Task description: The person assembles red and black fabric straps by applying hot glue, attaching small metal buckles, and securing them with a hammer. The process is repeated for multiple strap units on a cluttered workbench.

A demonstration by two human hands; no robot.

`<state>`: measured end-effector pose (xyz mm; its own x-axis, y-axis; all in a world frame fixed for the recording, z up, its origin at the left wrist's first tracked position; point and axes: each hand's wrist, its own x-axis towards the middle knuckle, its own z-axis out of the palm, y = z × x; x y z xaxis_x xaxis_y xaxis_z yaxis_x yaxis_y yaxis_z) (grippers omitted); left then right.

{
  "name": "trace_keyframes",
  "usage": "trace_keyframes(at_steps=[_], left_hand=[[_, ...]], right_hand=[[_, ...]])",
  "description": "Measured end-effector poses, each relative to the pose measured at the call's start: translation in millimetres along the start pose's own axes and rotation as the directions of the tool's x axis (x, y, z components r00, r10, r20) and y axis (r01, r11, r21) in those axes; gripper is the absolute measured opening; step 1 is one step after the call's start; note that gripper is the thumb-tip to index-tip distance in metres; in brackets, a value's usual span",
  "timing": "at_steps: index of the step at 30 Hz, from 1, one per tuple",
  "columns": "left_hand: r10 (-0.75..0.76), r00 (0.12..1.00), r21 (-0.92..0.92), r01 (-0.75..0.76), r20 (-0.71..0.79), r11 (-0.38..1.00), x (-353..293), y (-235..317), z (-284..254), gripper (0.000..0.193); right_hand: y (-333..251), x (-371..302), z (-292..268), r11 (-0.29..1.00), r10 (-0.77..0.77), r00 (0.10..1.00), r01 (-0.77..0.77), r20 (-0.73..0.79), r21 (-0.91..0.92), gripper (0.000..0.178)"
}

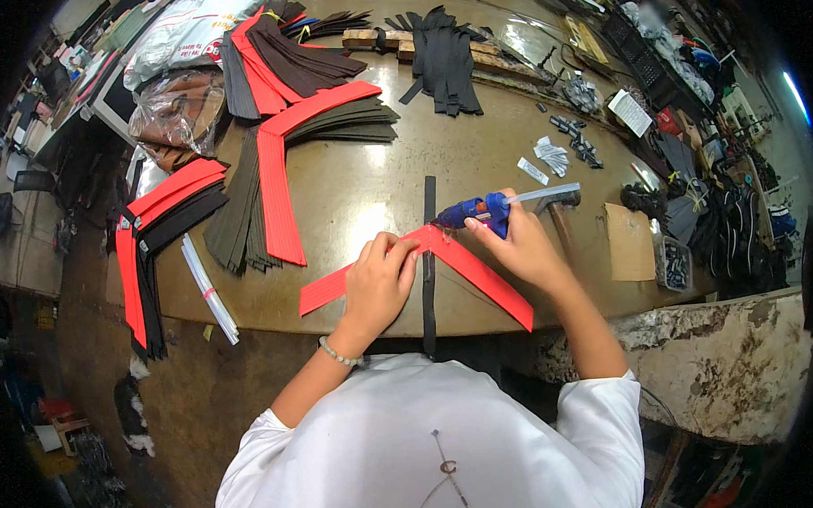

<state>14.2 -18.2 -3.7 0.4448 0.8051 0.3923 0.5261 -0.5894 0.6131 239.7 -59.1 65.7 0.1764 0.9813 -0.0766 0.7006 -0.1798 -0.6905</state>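
My right hand (pixel 525 245) grips a blue hot glue gun (pixel 472 211), and a long translucent glue stick (pixel 547 193) juts out of its back. The gun's nozzle is at the peak of a red V-shaped strip (pixel 490 286) lying on the table. My left hand (pixel 377 284) presses bent fingers on this red strip just left of the peak, seeming to pinch it; the fingertips are partly hidden. A narrow black strap (pixel 428 300) runs beneath the strip, from beyond the peak down to the table's near edge.
Fanned stacks of red and dark strips (pixel 279 191) lie left. A bundle of glue sticks (pixel 210 287) is near the front edge. Black strips (pixel 444 63) rest at the back. Right of my hand are a hammer (pixel 562 219), cardboard (pixel 629 244) and small white labels (pixel 550 155).
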Motion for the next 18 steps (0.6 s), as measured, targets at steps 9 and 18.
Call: trace_keyframes(at_steps=[9, 18], left_hand=[[-0.007, 1.0, 0.007, 0.007, -0.02, 1.0, -1.1, -0.4, 3.1, 0.009], [-0.099, 0.994, -0.059, 0.101, 0.035, 0.993, -1.9, -1.7, -0.7, 0.021]], right_hand=[[-3.3, -28.4, 5.8, 0.999, -0.012, 0.997, 0.014, 0.07, -0.03, 0.047], [45.2, -71.4, -22.0, 0.883, 0.131, 0.991, -0.1, -0.036, 0.458, 0.039]])
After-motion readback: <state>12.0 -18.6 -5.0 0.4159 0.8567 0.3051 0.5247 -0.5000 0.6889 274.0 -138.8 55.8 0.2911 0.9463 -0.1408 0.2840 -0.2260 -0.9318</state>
